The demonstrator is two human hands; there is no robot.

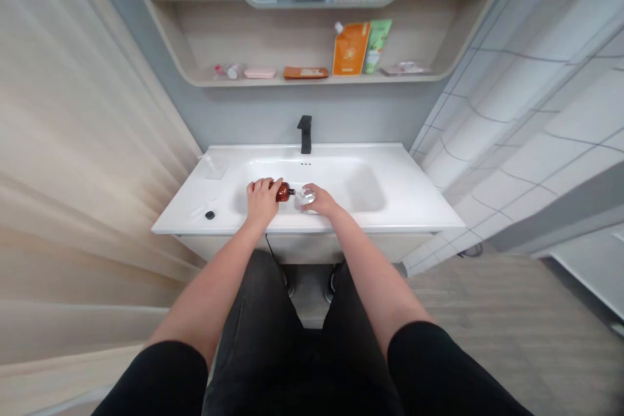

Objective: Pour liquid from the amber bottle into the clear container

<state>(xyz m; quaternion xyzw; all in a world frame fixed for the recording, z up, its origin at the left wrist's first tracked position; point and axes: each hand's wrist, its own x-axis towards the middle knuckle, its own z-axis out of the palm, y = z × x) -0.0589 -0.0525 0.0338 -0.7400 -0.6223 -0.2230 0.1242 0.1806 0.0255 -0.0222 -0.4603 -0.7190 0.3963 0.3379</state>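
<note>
Over the white sink basin, my left hand is wrapped round a brown bottle. The bottle is tipped on its side, its dark neck pointing right. Facing that neck, a small clear container sits in the fingers of my right hand. Neck and container are very close; whether they touch I cannot tell. On the counter to the left lies a round black cap. Part of the brown bottle is hidden under my left fingers.
A black faucet stands behind the basin. At the counter's left back is a clear pump-like item. Above, a shelf carries an orange pouch, a green tube and several small items. A curtain hangs at left.
</note>
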